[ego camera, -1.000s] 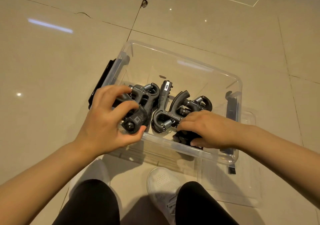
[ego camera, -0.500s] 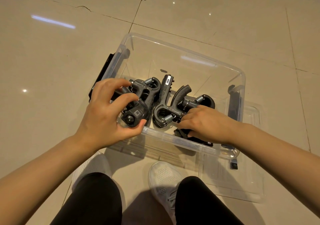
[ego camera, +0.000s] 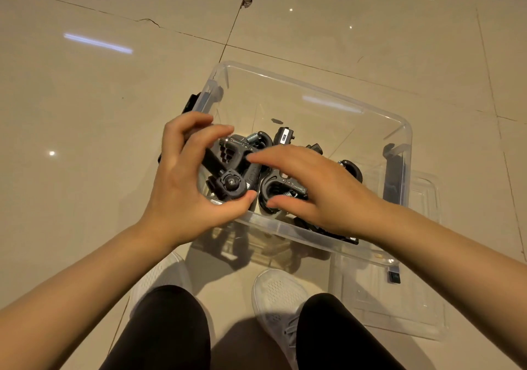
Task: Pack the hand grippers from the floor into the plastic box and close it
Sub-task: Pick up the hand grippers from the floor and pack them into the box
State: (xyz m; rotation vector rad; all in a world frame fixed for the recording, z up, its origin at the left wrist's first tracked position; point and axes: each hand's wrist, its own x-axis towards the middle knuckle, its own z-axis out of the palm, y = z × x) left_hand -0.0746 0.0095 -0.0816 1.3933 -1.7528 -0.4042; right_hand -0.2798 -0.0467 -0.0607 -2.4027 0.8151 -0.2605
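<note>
My left hand [ego camera: 185,187] is over the near-left corner of the plastic box [ego camera: 313,90]. Its fingers curl over a black hand gripper [ego camera: 232,167] and the thumb tip lies against the round knob at that gripper's near end; I read this as a grip, loose rather than tight. My right hand [ego camera: 319,190] hovers flat over the middle of the box, fingers straight and slightly spread, thumb apart below them. I cannot tell whether its fingertips touch anything underneath.

Contents of the box: several black hand grippers, all in its near half. One is in the left hand; a second [ego camera: 281,191] lies just right of it, mostly covered by the right hand, with a coil spring showing. More black parts show past the right wrist and against the near wall. The exact count is not clear. The far half of the box shows only the clear bottom.

Box is transparent, with a black latch [ego camera: 395,176] on its right wall and another on the left wall. The clear lid [ego camera: 399,307] lies flat on the floor, touching the box's near-right corner.

Writing: a small pale label on the far tip of one gripper is too small to read.

Surface: glossy beige floor tiles [ego camera: 114,113] with dark grout lines, a crack beyond the box, and ceiling-light reflections. White shoes [ego camera: 281,298] and dark trouser legs are nearest me.
</note>
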